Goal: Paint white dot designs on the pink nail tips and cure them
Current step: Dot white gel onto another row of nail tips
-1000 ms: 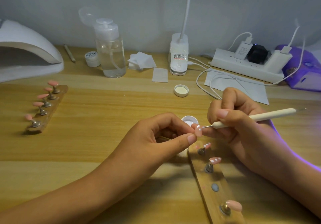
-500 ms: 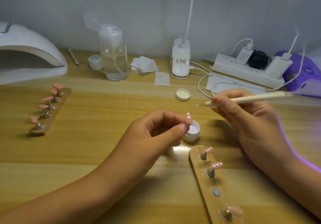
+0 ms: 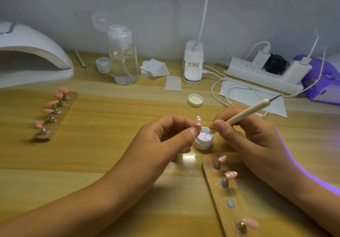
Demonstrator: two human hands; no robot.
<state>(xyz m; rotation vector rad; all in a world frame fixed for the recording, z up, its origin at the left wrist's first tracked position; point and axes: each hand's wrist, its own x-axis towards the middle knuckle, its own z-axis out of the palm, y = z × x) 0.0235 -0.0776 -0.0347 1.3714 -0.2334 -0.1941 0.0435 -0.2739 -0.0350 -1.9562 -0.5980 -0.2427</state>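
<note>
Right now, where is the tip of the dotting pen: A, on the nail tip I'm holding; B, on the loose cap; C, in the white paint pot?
C: the right hand holds the dotting pen with its lower tip in the open white paint pot, apart from the nail tip the left hand pinches.

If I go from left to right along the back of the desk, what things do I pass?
white curing lamp → thin stick → small white jar → clear pump bottle → white wipes → desk lamp base → power strip → purple device
</note>
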